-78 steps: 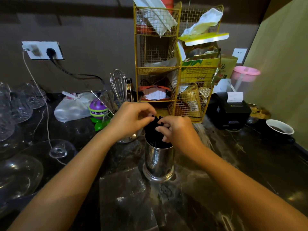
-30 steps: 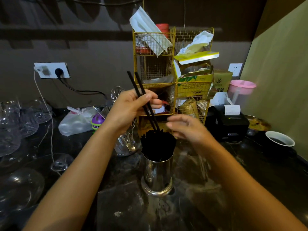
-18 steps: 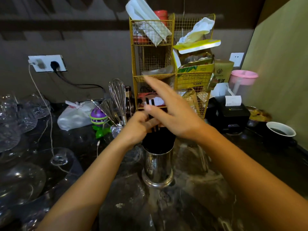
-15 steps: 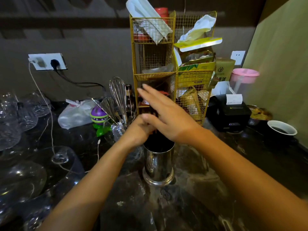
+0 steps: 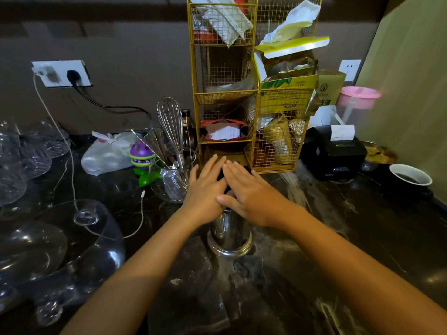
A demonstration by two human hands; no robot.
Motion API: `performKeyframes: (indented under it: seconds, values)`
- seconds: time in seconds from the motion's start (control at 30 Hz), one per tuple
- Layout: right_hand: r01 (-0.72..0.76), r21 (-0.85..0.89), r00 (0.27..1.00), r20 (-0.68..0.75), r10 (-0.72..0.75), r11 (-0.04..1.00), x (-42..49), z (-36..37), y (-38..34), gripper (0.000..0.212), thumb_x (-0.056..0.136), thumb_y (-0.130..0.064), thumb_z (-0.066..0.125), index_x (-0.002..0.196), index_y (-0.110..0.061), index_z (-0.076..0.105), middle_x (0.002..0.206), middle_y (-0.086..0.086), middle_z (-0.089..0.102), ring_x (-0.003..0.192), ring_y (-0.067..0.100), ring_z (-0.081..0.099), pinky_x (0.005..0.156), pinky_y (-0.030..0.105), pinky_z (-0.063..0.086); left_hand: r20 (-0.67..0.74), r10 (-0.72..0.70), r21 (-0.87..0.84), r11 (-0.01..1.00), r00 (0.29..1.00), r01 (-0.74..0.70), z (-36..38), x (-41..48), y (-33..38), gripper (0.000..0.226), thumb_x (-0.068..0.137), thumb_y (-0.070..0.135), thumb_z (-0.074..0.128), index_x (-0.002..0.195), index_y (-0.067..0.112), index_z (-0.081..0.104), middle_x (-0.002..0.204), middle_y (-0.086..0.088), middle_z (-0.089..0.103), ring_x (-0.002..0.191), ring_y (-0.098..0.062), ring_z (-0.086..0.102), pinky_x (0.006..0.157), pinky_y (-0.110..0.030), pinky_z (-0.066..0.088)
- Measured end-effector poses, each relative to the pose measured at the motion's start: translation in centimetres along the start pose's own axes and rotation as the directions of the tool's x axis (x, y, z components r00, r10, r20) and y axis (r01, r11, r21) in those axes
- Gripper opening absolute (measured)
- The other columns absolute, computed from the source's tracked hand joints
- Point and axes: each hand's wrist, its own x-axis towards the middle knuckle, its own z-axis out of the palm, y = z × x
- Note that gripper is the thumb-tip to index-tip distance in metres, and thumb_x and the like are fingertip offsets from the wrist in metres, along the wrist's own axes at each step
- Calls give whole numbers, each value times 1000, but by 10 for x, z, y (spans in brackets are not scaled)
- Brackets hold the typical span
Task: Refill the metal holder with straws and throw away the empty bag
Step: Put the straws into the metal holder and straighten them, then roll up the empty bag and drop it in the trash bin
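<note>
A shiny metal holder [image 5: 229,234] stands on the dark counter in front of me, filled with black straws [image 5: 221,176] that my hands almost wholly cover. My left hand [image 5: 205,189] and my right hand [image 5: 246,192] lie flat, palms down, side by side on the straw tops, fingers stretched out and holding nothing. A clear empty plastic bag [image 5: 191,274] lies flat on the counter just in front of the holder, partly under my left forearm.
A yellow wire rack [image 5: 251,97] full of packets rises right behind the holder. A glass jar with a whisk [image 5: 169,182] stands to its left, glass bowls [image 5: 36,250] and a white cable farther left. A receipt printer [image 5: 333,151] and a cup [image 5: 410,177] are at right.
My left hand held two straws above the holder a second ago; they are now down among the others. Both hands have flattened onto the straw tops.
</note>
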Motion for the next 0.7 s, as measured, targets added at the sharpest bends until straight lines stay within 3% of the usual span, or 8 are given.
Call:
performKeyframes:
  seconds: [0.33,0.5,0.7]
  values:
    - [-3,21,1000,-11,3,1000,2,5,-1,69,93,-49,24,143,-16,-11,156,0,-16,141,11,-18,116,40,-11,53,9,89,996,999,-14,0,-2,-7,67,90,43,32,140,23,-8,154,-4,-14,140,-19,-21,113,-48,-12]
    - [110,66,986,-131,-100,992,0,-4,-14,69,92,-49,26,143,-20,-11,155,-3,-17,134,1,-24,115,36,-11,-90,-24,85,996,996,31,-17,-17,-15,64,91,48,24,139,24,-11,154,-4,-14,136,-14,-23,113,-46,-12]
    - [246,28,961,-135,-240,969,-6,0,-38,71,92,-47,29,143,-19,-12,153,-5,-20,131,0,-25,113,28,-13,-201,-78,52,995,976,90,-20,-60,-26,70,75,60,3,134,27,-16,155,-4,-9,133,-12,-23,114,-45,-5]
